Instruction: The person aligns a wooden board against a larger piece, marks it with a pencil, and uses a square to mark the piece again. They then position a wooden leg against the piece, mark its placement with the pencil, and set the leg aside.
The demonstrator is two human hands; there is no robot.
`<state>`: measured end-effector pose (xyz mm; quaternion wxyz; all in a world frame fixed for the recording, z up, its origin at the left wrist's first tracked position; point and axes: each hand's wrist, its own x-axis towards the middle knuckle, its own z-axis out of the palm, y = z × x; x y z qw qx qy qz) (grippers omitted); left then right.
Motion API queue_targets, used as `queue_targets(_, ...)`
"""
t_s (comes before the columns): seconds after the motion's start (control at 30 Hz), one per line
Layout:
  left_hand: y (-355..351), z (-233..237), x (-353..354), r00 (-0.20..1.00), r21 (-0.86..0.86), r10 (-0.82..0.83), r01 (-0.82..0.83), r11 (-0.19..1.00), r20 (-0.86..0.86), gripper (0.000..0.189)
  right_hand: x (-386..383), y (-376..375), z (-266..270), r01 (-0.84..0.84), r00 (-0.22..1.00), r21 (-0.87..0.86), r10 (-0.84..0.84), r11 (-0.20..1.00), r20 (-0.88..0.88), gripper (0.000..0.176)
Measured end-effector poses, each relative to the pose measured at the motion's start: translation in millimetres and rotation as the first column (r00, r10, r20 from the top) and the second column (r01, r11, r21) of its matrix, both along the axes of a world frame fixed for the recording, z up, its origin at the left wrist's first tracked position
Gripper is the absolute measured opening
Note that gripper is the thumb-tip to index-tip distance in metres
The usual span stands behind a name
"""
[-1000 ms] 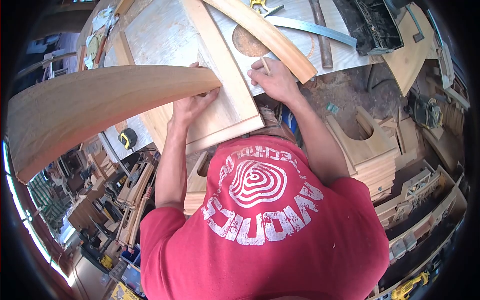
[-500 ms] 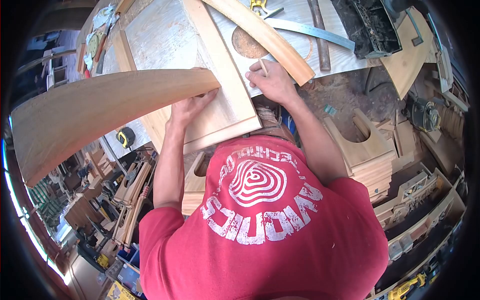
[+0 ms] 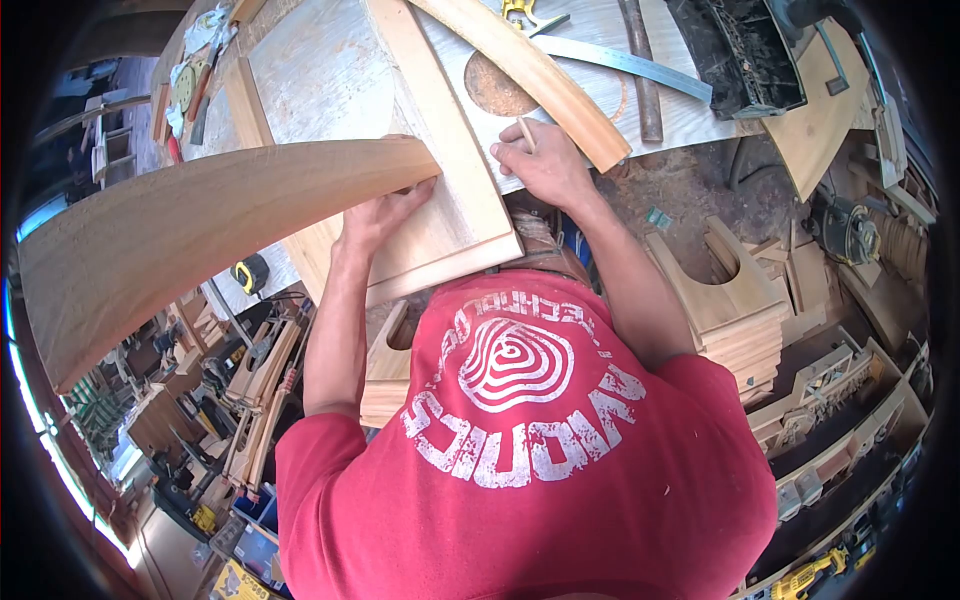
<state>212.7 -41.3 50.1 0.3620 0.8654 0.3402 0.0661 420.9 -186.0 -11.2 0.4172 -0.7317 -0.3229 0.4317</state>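
Observation:
My left hand (image 3: 385,212) is closed around the narrow end of a long curved wooden board (image 3: 230,195). The board's wide end sticks out far to the left, and it hides some of my fingers. Under its tip lies a flat wooden frame or panel (image 3: 450,225) with a raised straight strip (image 3: 440,110). My right hand (image 3: 545,168) is just right of that strip, with a pencil (image 3: 526,133) pinched between thumb and fingers. The pencil's top points up and its writing end is hidden. A second curved wooden piece (image 3: 540,85) lies just beyond my right hand.
On the bench lie a steel ruler (image 3: 625,65), a hammer-like handle (image 3: 642,70) and a black toolbox (image 3: 735,50). A tape measure (image 3: 250,273) sits at the left edge. Stacked wooden cutouts (image 3: 725,300) stand at lower right, and clamps (image 3: 262,395) at lower left.
The wide end of the curved board has shifted slightly left and down in view. Both hands keep nearly the same place and hold.

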Motion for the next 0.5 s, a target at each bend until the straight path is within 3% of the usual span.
queue_targets(0.5, -1.6, 0.5, 0.3, 1.0, -0.006, 0.02, -0.02, 1.0, -0.001, 0.042, 0.0, 0.0, 2.1, 0.005, 1.0, -0.011, -0.005, 1.0, -0.002, 0.04)
